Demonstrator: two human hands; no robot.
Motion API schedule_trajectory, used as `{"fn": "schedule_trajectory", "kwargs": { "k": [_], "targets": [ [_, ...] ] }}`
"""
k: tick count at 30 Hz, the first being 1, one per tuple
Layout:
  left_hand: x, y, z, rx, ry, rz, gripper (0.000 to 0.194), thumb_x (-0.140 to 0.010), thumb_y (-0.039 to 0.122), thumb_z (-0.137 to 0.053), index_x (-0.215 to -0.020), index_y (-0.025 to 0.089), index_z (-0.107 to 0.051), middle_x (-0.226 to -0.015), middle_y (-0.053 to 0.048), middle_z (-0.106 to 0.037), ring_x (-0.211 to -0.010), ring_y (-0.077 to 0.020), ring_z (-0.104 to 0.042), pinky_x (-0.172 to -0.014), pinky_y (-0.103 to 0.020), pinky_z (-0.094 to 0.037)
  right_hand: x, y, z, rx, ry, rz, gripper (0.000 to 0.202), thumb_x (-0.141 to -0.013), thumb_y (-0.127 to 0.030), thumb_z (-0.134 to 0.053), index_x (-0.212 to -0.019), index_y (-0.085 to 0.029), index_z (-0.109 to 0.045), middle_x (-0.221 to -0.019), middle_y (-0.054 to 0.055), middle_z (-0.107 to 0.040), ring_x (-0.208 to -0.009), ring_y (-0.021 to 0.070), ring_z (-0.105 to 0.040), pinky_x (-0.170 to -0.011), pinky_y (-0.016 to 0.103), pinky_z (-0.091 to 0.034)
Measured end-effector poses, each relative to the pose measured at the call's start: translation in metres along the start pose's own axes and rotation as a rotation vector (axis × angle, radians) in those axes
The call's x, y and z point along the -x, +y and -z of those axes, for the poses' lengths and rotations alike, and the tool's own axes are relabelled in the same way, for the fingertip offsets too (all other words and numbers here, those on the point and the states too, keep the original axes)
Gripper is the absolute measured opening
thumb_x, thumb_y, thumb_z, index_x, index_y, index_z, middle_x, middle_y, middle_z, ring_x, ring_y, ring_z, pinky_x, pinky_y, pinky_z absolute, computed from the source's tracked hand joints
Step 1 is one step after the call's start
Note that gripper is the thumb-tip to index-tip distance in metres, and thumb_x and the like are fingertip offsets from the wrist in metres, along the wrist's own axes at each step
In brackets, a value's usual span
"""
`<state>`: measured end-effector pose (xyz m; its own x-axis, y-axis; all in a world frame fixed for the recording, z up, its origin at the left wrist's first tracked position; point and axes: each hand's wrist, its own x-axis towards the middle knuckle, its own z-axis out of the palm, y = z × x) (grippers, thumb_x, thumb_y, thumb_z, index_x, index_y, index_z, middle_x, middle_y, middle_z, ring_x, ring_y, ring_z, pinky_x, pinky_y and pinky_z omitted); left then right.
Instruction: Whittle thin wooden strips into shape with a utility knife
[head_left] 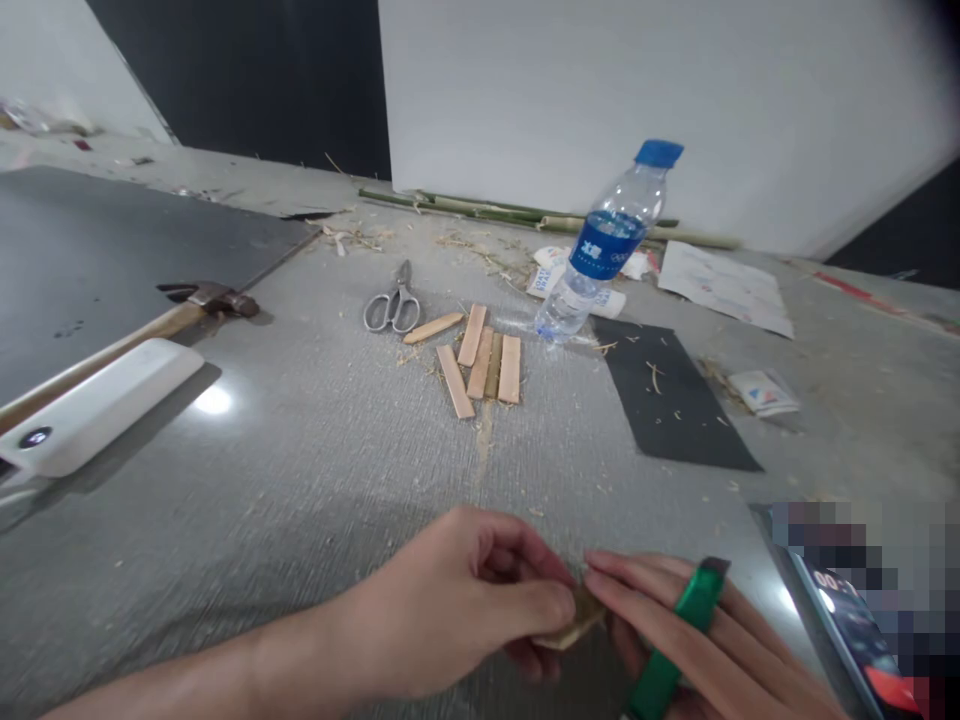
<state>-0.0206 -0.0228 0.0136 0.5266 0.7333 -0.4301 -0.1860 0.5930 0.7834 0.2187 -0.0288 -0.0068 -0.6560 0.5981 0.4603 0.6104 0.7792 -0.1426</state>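
My left hand (457,600) comes in from the lower left, thumb and fingers pinching a small bamboo piece (576,630). My right hand (739,655) is close beside it, with its fingertips at the piece's far end. A green utility knife (681,635) is tucked between the right hand's fingers, its dark end pointing up and away; whether any blade is out, I cannot tell. Further ahead on the grey floor lie several flat bamboo strips (510,370) in a loose group, and one pointed strip (433,328) is just left of them.
Scissors (397,308) lie beyond the strips. A water bottle (607,240) stands behind to the right, near a black sheet (675,400). On the left are a hammer (202,300) and a white power bank (112,400). A phone (840,610) is at the lower right. Bamboo poles (510,212) line the wall.
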Motion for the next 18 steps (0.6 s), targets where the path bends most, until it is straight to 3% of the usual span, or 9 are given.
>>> {"fn": "schedule_trajectory", "kwargs": {
  "k": [3,5,7,10,13,16,18],
  "targets": [
    [0.002,0.0,0.004,-0.196,0.059,-0.05,0.015,-0.078,0.027,-0.065,-0.089,0.017,-0.067,-0.068,0.001,-0.061,-0.061,-0.0122,-0.056,-0.062,-0.026,-0.046,-0.017,-0.001,0.013,0.001,-0.006,0.04,0.045,-0.084,-0.004,-0.051,-0.121,-0.027,-0.064,-0.12,0.002,-0.072,-0.107,0.0199,-0.068,-0.086,0.032,-0.058],
    [0.003,0.003,0.009,-0.321,0.157,-0.107,0.019,-0.079,0.028,-0.062,-0.094,0.017,-0.069,-0.07,-0.002,-0.065,-0.062,-0.0147,-0.058,-0.06,-0.027,-0.046,-0.037,-0.002,0.022,-0.005,0.028,-0.086,0.039,-0.087,-0.011,-0.055,-0.119,-0.031,-0.064,-0.12,0.002,-0.071,-0.109,0.0214,-0.067,-0.089,0.035,-0.055],
    [0.006,0.009,0.015,-0.401,0.253,-0.178,0.023,-0.083,0.029,-0.057,-0.099,0.019,-0.069,-0.073,-0.004,-0.067,-0.06,-0.0166,-0.058,-0.058,-0.029,-0.043,-0.069,-0.001,0.028,0.011,0.083,-0.285,0.024,-0.092,-0.024,-0.055,-0.111,-0.035,-0.065,-0.111,0.0,-0.073,-0.1,0.0216,-0.069,-0.086,0.037,-0.055],
    [0.013,0.019,0.024,-0.554,0.417,-0.325,0.024,-0.084,0.021,-0.052,-0.099,0.02,-0.071,-0.079,-0.006,-0.067,-0.064,-0.0187,-0.057,-0.061,-0.032,-0.04,-0.135,0.006,0.021,-0.034,0.045,-0.372,0.016,-0.094,-0.039,-0.057,-0.101,-0.027,-0.065,-0.095,0.002,-0.073,-0.083,0.0199,-0.07,-0.073,0.034,-0.054],
    [0.03,0.031,0.033,-0.674,0.537,-0.46,0.02,-0.078,0.012,-0.056,-0.088,0.018,-0.071,-0.087,-0.008,-0.067,-0.072,-0.0201,-0.057,-0.069,-0.035,-0.04,-0.21,0.013,-0.009,-0.005,-0.125,-0.349,0.023,-0.095,-0.04,-0.059,-0.091,-0.018,-0.063,-0.081,0.001,-0.068,-0.069,0.0159,-0.064,-0.066,0.032,-0.053],
    [0.056,0.039,0.043,-0.68,0.593,-0.534,0.025,-0.083,0.017,-0.058,-0.106,0.022,-0.067,-0.083,-0.003,-0.068,-0.073,-0.019,-0.06,-0.072,-0.033,-0.043,-0.276,0.011,-0.056,0.018,-0.265,-0.332,0.032,-0.096,-0.036,-0.06,-0.121,-0.017,-0.06,-0.119,0.008,-0.064,-0.098,0.0207,-0.065,-0.082,0.041,-0.056],
    [0.075,0.038,0.049,-0.519,0.653,-0.582,0.019,-0.086,0.025,-0.064,-0.104,0.024,-0.067,-0.085,-0.001,-0.069,-0.079,-0.0168,-0.063,-0.075,-0.029,-0.046,-0.31,0.005,-0.089,0.045,-0.313,-0.36,0.034,-0.096,-0.035,-0.061,-0.125,-0.018,-0.059,-0.126,0.009,-0.061,-0.104,0.0228,-0.064,-0.087,0.044,-0.055]
  ]
}}
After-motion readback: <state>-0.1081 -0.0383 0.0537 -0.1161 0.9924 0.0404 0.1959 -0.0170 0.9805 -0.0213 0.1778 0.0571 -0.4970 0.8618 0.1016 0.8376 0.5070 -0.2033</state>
